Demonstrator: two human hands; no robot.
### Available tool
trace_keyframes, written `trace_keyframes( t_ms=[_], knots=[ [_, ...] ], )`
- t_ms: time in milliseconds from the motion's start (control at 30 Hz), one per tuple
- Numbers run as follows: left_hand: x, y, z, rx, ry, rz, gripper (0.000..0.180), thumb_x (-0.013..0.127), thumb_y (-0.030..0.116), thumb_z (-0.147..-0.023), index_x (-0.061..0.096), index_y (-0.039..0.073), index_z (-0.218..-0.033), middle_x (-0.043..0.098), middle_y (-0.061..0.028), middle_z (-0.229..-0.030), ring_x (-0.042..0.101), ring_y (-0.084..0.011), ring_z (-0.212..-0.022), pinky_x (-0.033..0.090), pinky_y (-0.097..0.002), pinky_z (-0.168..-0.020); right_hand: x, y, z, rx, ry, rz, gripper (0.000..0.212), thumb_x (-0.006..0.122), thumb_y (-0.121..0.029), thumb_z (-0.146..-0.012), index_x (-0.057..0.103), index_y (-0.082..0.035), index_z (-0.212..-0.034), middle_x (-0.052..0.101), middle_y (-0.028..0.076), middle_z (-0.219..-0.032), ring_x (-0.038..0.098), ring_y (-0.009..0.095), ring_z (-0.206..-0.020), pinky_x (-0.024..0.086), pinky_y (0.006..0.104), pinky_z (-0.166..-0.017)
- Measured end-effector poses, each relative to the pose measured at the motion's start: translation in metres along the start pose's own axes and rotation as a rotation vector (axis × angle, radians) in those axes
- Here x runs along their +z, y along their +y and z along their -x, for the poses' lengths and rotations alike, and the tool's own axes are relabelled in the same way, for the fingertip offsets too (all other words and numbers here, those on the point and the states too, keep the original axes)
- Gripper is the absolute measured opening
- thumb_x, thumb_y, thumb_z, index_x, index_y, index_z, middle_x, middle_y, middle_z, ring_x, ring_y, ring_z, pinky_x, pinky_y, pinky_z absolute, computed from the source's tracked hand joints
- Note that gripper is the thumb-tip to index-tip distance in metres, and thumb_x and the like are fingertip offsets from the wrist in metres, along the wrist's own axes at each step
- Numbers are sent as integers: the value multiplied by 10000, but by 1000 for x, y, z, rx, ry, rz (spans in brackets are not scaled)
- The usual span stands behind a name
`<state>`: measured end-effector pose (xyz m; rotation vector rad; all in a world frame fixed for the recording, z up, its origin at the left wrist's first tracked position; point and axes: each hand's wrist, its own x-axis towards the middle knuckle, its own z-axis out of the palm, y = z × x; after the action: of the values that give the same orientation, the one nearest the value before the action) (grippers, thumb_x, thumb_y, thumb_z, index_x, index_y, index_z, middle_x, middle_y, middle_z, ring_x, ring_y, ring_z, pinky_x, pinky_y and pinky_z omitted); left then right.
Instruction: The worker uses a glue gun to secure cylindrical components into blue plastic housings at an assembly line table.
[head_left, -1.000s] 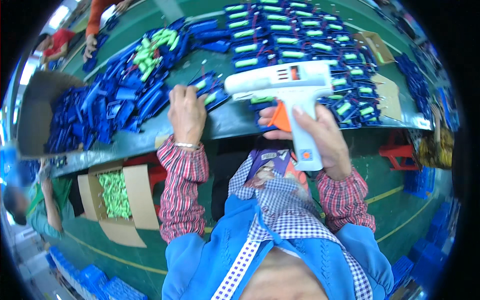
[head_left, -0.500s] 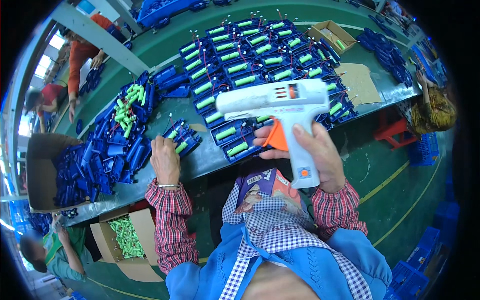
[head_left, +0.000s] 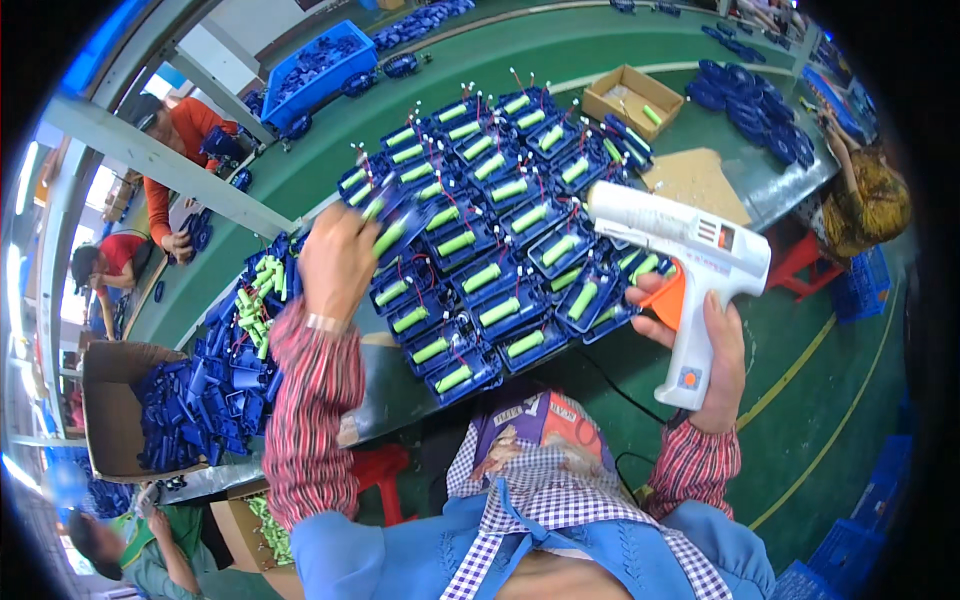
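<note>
In my right hand (head_left: pixel 722 350) is a white hot glue gun (head_left: pixel 735 262) with an orange trigger, its nozzle end toward the left above the rows. My left hand (head_left: pixel 335 255) grips a blue plastic housing (head_left: pixel 402 232) with green battery cells in it, blurred by motion, at the left side of the rows. Below and beside it, several similar blue housings (head_left: pixel 497 312) lie close together on the table, each with a green cell and thin red wires with white connectors.
Loose blue housings (head_left: pixel 205 395) and green cells (head_left: pixel 262 300) are heaped at the left, by a cardboard box (head_left: pixel 110 400). A small open carton (head_left: pixel 630 95) and a cardboard sheet (head_left: pixel 700 185) lie at the far right. Other people work around the tables.
My left hand has lifted a blue housing from the table's near side and carried it away from me, to the far left of the rows. The glue gun has shifted right and is still held.
</note>
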<state>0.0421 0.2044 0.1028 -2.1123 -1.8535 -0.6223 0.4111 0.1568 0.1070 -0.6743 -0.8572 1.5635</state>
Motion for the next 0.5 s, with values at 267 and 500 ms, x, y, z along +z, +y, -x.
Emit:
trace_keyframes(
  t_ms=[267, 500],
  knots=[
    [128, 64, -181, -84, 75, 19, 176, 665, 218, -731, 720, 66, -800, 679, -153, -874, 678, -348, -802, 550, -453, -715, -5, -6, 16, -35, 144, 71, 500, 455, -260, -1002, 358, 93, -1343, 577, 292, -1171, 621, 396, -1058, 585, 448, -813],
    [199, 74, -197, -105, 11, -24, 179, 561, 144, -841, 730, 85, -849, 690, -143, -889, 673, -319, -895, 559, -437, -705, -4, -7, 28, -49, 242, 112, 485, 426, -253, -1011, 354, 92, -1344, 565, 299, -1183, 613, 397, -1072, 592, 447, -810]
  ],
)
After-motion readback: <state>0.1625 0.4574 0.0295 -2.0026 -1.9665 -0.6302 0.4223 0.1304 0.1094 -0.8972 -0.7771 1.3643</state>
